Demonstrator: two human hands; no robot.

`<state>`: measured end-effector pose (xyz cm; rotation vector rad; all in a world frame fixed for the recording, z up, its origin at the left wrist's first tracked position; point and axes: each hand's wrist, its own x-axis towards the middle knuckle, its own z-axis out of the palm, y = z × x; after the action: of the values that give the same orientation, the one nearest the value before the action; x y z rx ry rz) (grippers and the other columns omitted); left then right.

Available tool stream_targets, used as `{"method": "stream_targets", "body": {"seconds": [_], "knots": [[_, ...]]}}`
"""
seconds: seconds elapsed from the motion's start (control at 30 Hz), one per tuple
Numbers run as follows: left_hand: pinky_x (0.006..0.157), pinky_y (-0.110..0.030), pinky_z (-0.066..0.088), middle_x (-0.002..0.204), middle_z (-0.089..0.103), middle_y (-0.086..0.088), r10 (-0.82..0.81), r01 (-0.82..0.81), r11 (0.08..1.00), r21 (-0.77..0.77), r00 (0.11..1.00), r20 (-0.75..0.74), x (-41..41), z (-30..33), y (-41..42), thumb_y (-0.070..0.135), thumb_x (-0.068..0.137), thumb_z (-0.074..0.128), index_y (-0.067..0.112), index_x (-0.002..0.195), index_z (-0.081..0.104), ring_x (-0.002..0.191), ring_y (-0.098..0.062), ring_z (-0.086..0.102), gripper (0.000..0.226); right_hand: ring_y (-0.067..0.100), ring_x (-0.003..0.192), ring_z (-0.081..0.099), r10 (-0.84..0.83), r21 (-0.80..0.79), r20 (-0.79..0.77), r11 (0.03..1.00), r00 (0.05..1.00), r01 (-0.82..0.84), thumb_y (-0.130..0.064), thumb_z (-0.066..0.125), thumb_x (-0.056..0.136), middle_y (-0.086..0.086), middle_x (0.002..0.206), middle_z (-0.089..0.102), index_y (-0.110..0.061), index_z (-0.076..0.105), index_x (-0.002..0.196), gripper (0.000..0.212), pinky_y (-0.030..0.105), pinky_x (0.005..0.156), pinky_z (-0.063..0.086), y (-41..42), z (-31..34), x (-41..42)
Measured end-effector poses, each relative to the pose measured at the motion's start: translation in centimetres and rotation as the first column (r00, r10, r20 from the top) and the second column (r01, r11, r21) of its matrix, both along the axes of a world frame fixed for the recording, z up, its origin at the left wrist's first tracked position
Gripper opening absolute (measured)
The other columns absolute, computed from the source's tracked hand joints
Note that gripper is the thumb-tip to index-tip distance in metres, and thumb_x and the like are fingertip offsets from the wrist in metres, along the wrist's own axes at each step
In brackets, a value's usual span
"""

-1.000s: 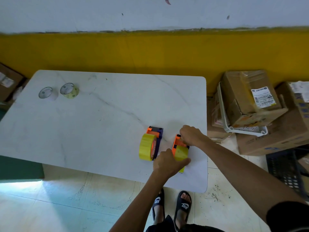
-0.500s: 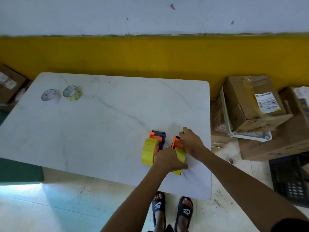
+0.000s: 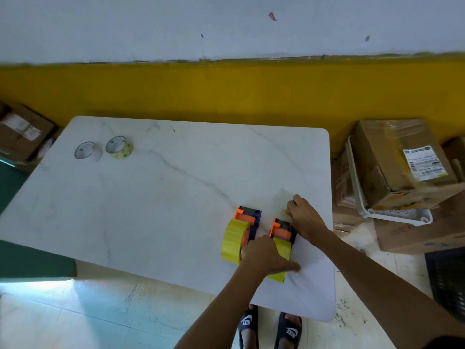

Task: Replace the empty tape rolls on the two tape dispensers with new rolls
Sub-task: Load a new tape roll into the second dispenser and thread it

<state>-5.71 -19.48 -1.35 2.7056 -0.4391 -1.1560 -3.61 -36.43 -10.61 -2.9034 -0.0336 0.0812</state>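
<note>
Left hand (image 3: 266, 255) lies flat over the yellow roll (image 3: 281, 248) of the right dispenser (image 3: 281, 229), fingers together and pressing down, probably to keep the tool from sliding on the smooth marble table (image 3: 151, 210); right hand (image 3: 305, 217) is closed at the orange front end of the same dispenser, seemingly pinching the tape end, though the strip itself is too faint to tell; the pull needs this counter-hold. Just beside it stands the left dispenser (image 3: 247, 219), already carrying a full yellow roll (image 3: 234, 241); two empty cores (image 3: 103, 149) rest far away at the table's back left corner, out of the way; the task seems nearly finished.
</note>
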Motion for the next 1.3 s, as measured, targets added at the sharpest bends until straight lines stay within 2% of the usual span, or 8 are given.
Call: {"method": "stream_targets", "body": {"seconds": [0.17,0.3,0.47,0.57,0.73,1.0,1.13,1.3], "knots": [[0.077,-0.037,0.056,0.091,0.054,-0.004,-0.011,0.012,1.0,0.024,1.0,-0.01,-0.1,-0.2,-0.3,0.053,0.068,0.074,0.008,0.095,0.049,0.092,-0.026,0.062,0.057,0.026,0.061,0.048,0.064,-0.02,0.084,0.998,0.994,-0.063,0.003,0.052,0.086,0.013,0.069,0.051,-0.007,0.05,0.066,0.023,0.034,0.051,0.039,-1.4,-2.4,0.9],[0.08,-0.038,0.054,0.111,0.059,-0.01,-0.028,0.029,0.999,0.044,0.999,-0.029,0.0,-0.8,-0.1,0.039,0.063,0.082,0.002,0.121,0.044,0.104,-0.03,0.059,0.079,0.029,0.061,0.048,0.011,0.043,0.175,0.999,0.985,-0.019,-0.007,0.027,0.093,0.015,0.069,0.05,-0.006,0.051,0.066,0.036,0.038,0.052,0.041,-2.3,-2.7,1.9],[0.088,-0.041,0.054,0.109,0.065,-0.011,-0.06,0.058,0.996,0.06,0.998,0.023,-1.0,-1.7,0.3,0.035,0.062,0.084,0.005,0.137,0.027,0.103,-0.032,0.062,0.099,0.032,0.061,0.049,-0.123,0.138,0.132,0.985,0.984,0.105,-0.009,0.033,0.089,0.017,0.074,0.05,-0.004,0.051,0.066,0.03,0.042,0.055,0.041,-2.4,-2.7,2.0],[0.077,-0.037,0.056,0.099,0.068,-0.008,-0.073,0.068,0.995,0.068,0.994,0.078,-1.4,-1.8,0.9,0.035,0.062,0.082,0.006,0.134,0.029,0.093,-0.029,0.065,0.094,0.033,0.065,0.051,-0.191,0.168,0.071,0.97,0.979,0.177,-0.009,0.038,0.088,0.02,0.079,0.052,0.0,0.055,0.07,0.027,0.044,0.059,0.044,-2.1,-2.2,2.2],[0.075,-0.036,0.047,0.105,0.065,-0.008,0.08,-0.081,0.997,0.0,0.991,0.103,-1.9,-1.5,0.8,0.073,0.068,0.058,0.009,0.125,0.041,0.101,-0.03,0.062,0.088,0.036,0.076,0.055,-0.248,0.165,0.013,0.956,0.969,0.243,0.001,0.051,0.091,0.023,0.09,0.053,0.005,0.059,0.079,0.014,0.043,0.067,0.046,-2.7,-1.7,2.9],[0.065,-0.03,0.052,0.08,0.05,0.002,0.176,-0.174,0.983,-0.064,0.984,0.03,-2.2,-1.2,1.0,0.034,0.067,0.069,0.008,0.106,0.045,0.088,-0.023,0.062,0.054,0.034,0.085,0.056,-0.24,0.166,-0.05,0.955,0.969,0.245,-0.006,0.05,0.094,0.02,0.097,0.052,0.005,0.062,0.091,0.017,0.04,0.073,0.046,-3.8,-0.7,2.8],[0.066,-0.036,0.059,0.08,0.055,0.003,0.22,-0.207,0.964,-0.168,0.973,0.065,-3.1,-1.4,2.1,0.033,0.069,0.069,0.012,0.104,0.045,0.078,-0.02,0.062,0.048,0.033,0.076,0.056,-0.261,0.262,-0.11,0.923,0.959,0.282,-0.013,0.048,0.097,0.018,0.093,0.05,0.004,0.061,0.088,0.024,0.033,0.067,0.039,-4.7,-0.6,1.6],[0.052,-0.032,0.043,0.068,0.046,0.009,0.212,-0.168,0.936,-0.311,0.971,0.113,-3.9,-0.8,3.2,0.024,0.07,0.066,0.016,0.097,0.041,0.06,-0.015,0.05,0.037,0.024,0.074,0.061,-0.225,0.398,-0.301,0.853,0.927,0.337,-0.018,0.055,0.093,0.014,0.078,0.063,0.001,0.063,0.08,0.025,0.032,0.065,0.043,-5.3,0.8,0.3]]}}
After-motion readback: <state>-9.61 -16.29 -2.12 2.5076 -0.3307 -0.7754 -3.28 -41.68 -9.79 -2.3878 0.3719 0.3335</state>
